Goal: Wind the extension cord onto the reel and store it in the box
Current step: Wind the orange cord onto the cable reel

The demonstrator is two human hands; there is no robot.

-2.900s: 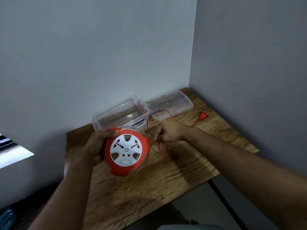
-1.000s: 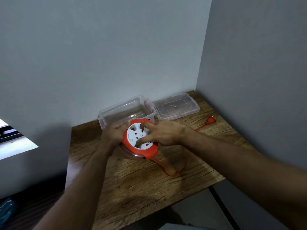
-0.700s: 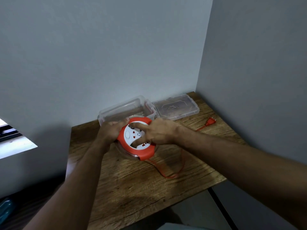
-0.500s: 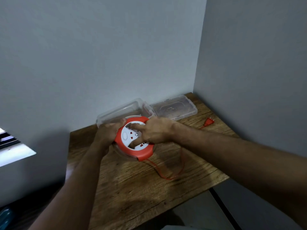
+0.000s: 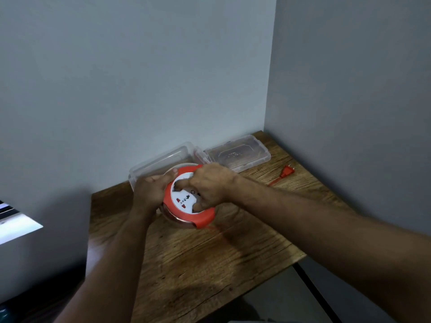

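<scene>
The round orange reel point(image 5: 200, 219) with a white socket face lies flat on the wooden table point(image 5: 198, 257). My left hand point(image 5: 150, 191) grips its left rim. My right hand point(image 5: 210, 185) lies on the white face, fingers curled into its recesses. A blurred stretch of orange cord point(image 5: 221, 235) leaves the reel's front right. The orange plug point(image 5: 287, 171) with a short piece of cord lies on the table at the right. The clear plastic box point(image 5: 161, 159) stands open behind the reel.
The box's clear lid point(image 5: 238, 155) lies flat at the back, to the right of the box. Grey walls close the table's back and right side. The table's front edge drops to a dark floor.
The right hand moved from the cord onto the reel's face and has been turning it. The loose loop of cord in front of the reel has shrunk. The plug shifted slightly on the table.
</scene>
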